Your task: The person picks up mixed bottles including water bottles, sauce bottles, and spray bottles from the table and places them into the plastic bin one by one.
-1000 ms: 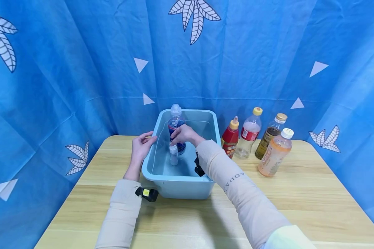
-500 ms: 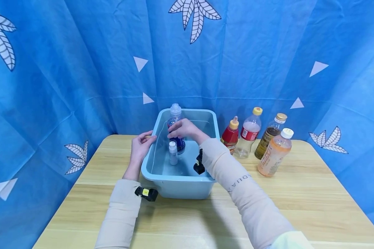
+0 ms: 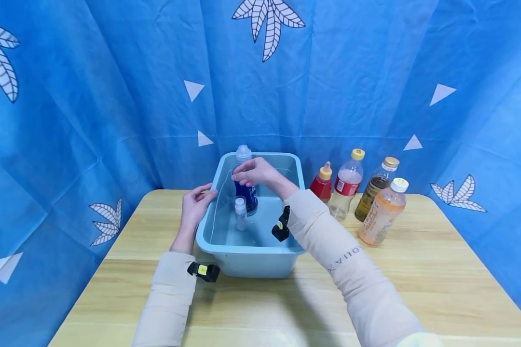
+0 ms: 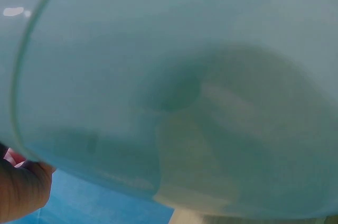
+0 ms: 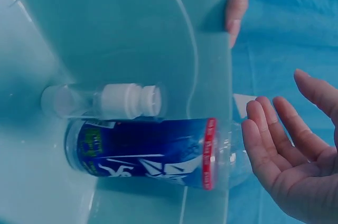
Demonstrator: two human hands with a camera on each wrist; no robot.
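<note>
A light blue plastic basin [image 3: 256, 262] stands on the table. My left hand [image 3: 196, 202] grips its left rim; in the left wrist view the basin's wall [image 4: 174, 65] fills most of the picture. Inside stand a small clear bottle with a white pump top [image 3: 240, 215] and, behind it, a larger bottle with a blue label [image 3: 249, 198] and clear cap [image 3: 243, 153]. My right hand [image 3: 258, 172] is over the basin, overlapping the blue-labelled bottle in the head view. In the right wrist view, that hand [image 5: 296, 155] holds nothing, its fingers loosely bent.
Right of the basin stand a red sauce bottle [image 3: 321, 188], a soda bottle with a red label [image 3: 346, 188], a bottle of brown liquid [image 3: 374, 190] and an orange drink bottle [image 3: 383, 212]. A blue patterned curtain [image 3: 351, 72] hangs behind the wooden table [image 3: 438, 284].
My right hand has risen away from the small clear bottle's top, moving up and slightly back, its fingers loosened. The small bottle stays standing in the basin. The left hand stays at the rim.
</note>
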